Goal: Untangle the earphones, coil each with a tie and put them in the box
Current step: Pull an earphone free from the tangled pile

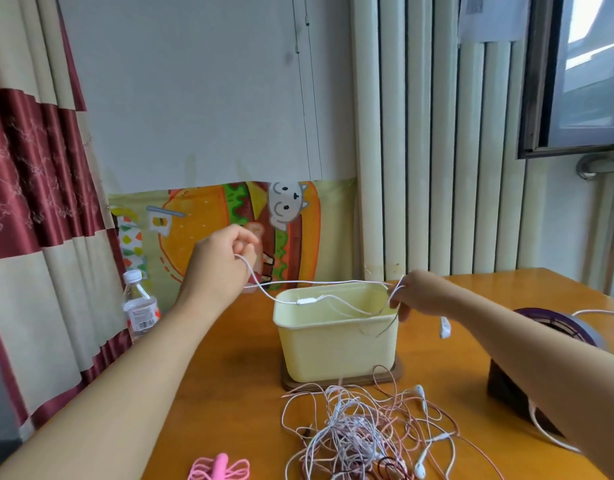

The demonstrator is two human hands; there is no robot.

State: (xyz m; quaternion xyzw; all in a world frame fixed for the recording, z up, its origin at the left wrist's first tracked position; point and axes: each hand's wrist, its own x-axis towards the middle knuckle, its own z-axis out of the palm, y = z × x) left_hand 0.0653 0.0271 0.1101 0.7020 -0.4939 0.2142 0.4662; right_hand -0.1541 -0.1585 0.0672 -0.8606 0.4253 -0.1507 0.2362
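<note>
I hold one white earphone cable (319, 283) stretched above the pale yellow box (336, 344). My left hand (222, 261) pinches one end of it, up and to the left of the box. My right hand (413, 294) grips the other part at the box's right rim, and an earbud (444, 327) dangles below that hand. The cable's inline remote (307, 301) hangs over the box opening. A tangled heap of white and pink earphones (367, 434) lies on the wooden table (229, 375) in front of the box. Pink ties (218, 467) lie at the front edge.
A plastic water bottle (139, 306) stands at the table's left edge by the curtain. A purple fan (558, 327) on a dark base sits at the right, behind my right forearm, with a white cord running from it. The box rests on a brown coaster.
</note>
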